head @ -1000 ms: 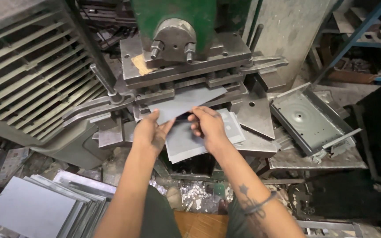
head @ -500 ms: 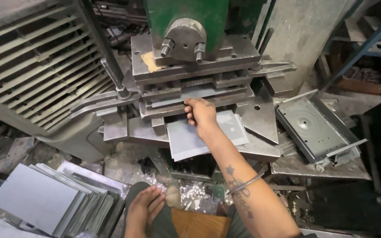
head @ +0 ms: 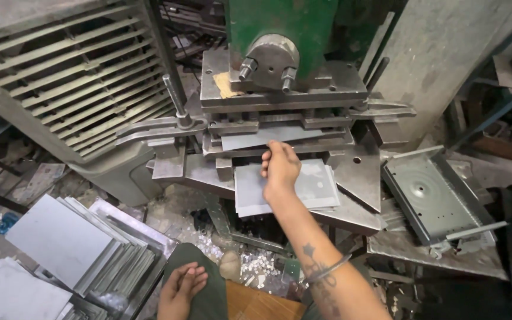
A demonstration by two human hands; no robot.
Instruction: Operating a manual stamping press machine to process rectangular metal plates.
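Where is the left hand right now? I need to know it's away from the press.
In the head view the left hand rests low at bottom centre on the person's knee, right of the stacked grey sheets, well below the press die.

No packages, labels, signs or screens are visible.

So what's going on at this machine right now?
A person sits at a green press. The right hand reaches forward to a flat grey metal sheet lying in the press's tooling, fingers at its front edge. The left hand rests on the person's knee, holding nothing. Below the right hand, a few similar sheets lie on the press table. A bigger stack of sheets sits on the floor to the left, and a formed metal tray lies to the right.
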